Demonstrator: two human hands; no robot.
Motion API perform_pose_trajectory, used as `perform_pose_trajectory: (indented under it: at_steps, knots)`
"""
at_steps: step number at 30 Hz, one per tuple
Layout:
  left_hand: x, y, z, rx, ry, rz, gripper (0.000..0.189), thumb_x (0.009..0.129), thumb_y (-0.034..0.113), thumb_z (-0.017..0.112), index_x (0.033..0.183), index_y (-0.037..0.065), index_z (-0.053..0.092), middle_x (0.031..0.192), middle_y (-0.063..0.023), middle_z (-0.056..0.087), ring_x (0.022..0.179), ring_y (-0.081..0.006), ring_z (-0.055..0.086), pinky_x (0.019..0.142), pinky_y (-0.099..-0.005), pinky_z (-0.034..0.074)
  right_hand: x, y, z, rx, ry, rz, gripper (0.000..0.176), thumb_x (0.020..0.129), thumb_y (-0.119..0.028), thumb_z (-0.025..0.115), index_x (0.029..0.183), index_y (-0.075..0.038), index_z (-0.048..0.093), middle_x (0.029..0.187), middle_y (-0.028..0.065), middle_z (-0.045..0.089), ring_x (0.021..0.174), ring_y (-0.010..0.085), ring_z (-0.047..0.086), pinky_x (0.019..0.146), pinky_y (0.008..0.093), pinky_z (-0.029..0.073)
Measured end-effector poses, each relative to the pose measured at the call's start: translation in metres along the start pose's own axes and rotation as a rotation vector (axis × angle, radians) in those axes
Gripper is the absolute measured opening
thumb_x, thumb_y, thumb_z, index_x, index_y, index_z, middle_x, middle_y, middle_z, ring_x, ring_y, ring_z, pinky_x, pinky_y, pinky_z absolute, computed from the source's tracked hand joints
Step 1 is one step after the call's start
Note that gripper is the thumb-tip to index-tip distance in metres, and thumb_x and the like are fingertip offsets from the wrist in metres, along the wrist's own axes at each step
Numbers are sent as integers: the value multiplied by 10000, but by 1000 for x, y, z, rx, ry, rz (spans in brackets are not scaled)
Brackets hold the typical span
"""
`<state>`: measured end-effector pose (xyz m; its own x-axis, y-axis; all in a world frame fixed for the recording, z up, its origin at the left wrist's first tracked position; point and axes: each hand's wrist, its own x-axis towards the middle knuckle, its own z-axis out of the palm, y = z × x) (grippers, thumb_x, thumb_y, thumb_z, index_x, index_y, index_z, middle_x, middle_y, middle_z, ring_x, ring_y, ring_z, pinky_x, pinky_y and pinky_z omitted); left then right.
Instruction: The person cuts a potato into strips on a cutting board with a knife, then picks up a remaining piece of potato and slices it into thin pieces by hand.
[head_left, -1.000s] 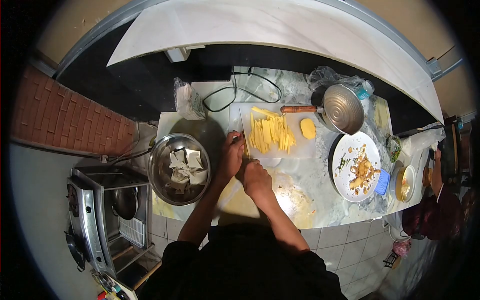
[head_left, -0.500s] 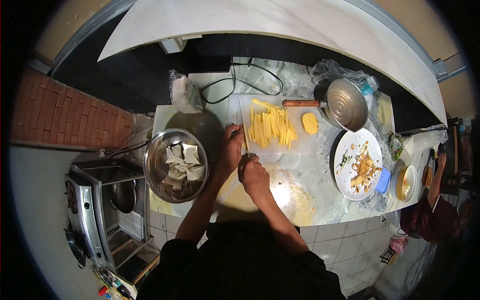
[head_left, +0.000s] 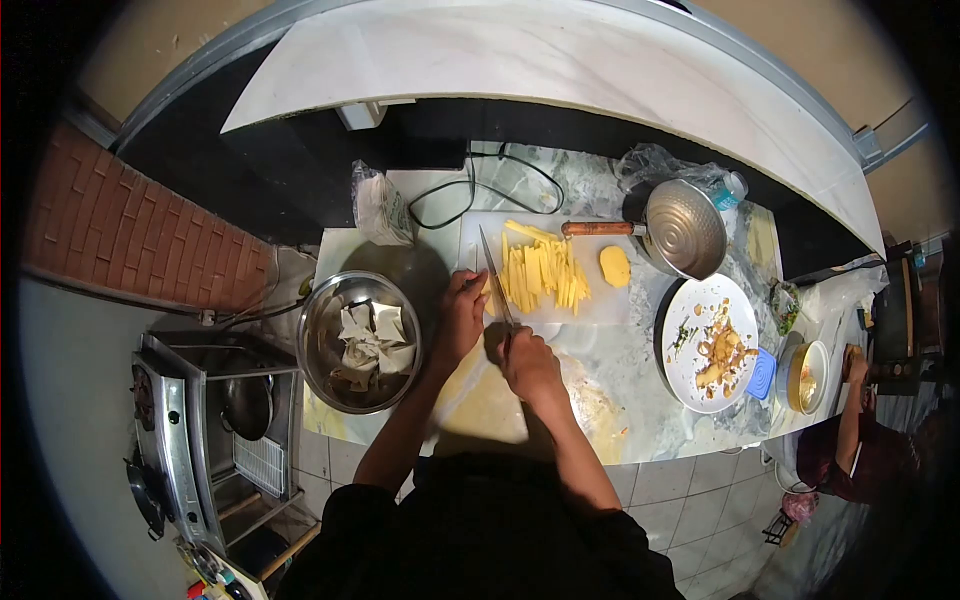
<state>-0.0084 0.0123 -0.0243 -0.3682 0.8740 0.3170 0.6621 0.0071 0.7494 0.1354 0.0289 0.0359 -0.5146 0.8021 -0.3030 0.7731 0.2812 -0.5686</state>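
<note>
A white cutting board carries a pile of yellow potato sticks and one flat yellow slice. My right hand is wrapped round the handle of a knife, whose blade points away from me, left of the sticks. At the board's left edge my left hand has its fingers bent together beside the blade; what they hold, if anything, is too small to name. Left of that hand stands a steel bowl with white wrapper-like pieces in it.
A hammered pan has its wooden handle over the board. Right of it lie a white plate of peelings, a blue lid and a round tub. A black cable loops behind. Another person's arm shows far right.
My right hand and the knife have shifted slightly right, and the blade has tilted away from my left fingers. The whole view has moved a little.
</note>
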Motion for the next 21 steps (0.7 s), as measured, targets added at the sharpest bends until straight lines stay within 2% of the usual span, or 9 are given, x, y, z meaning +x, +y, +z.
perform_pose_trajectory:
  at_steps: [2,7,11,13,14,16,17,19,21]
  knots:
    - [1,-3,1,10,12,-14,371,766,-42,574,1136,-28,554,1032,-181,507,921,-332,550,785,-349,461,1,-1,-4,-12,28,-29,304,882,-245,506,925,55,517,787,276,605,761,406,612,702,465,486]
    - [2,-6,4,-12,43,-57,343,748,-24,600,1090,-1,591,951,-168,551,809,-334,584,694,-364,478,8,-4,-13,30,-26,-92,301,885,-224,503,789,55,562,660,225,612,550,325,622,597,413,508]
    - [3,-8,5,-89,42,-49,330,747,-31,594,1075,1,598,917,-165,563,771,-329,588,661,-366,477,9,-9,-17,19,-39,-85,310,885,-221,501,766,56,570,597,196,606,484,311,607,556,399,511]
    - [5,-9,7,-109,58,-48,316,749,-40,586,1063,-6,602,907,-160,571,740,-301,597,632,-337,478,9,-10,-14,7,-38,-61,299,880,-228,505,788,48,579,688,234,617,610,338,636,626,417,515]
    - [4,-10,9,-111,59,-46,316,749,-40,586,1063,-6,602,907,-160,571,740,-301,597,632,-337,478,8,-11,-13,5,-36,-62,299,880,-228,505,788,48,579,688,234,617,610,338,636,626,417,515]
    - [4,-7,7,-175,41,-117,294,751,-47,577,1042,-15,605,887,-152,573,686,-268,597,597,-309,476,5,-16,-14,-54,7,-40,282,866,-230,513,834,42,580,827,267,616,796,376,629,710,438,503]
    - [4,-8,7,-176,39,-118,294,751,-47,577,1042,-15,605,887,-152,573,686,-268,597,597,-309,476,6,-17,-14,-54,6,-38,282,866,-230,513,834,42,580,827,267,616,796,376,629,710,438,503]
    - [4,-11,9,-188,62,-91,282,744,-54,583,1023,-23,608,873,-147,569,653,-241,592,574,-294,473,8,-19,-14,-46,-122,44,241,847,-192,524,898,39,570,939,276,598,928,413,583,775,461,481]
    - [4,-13,10,-200,67,-83,287,737,-61,582,1020,-25,608,865,-147,565,649,-239,589,574,-295,474,6,-19,-12,-77,-116,24,237,837,-165,528,933,51,554,943,270,600,924,407,588,776,454,486]
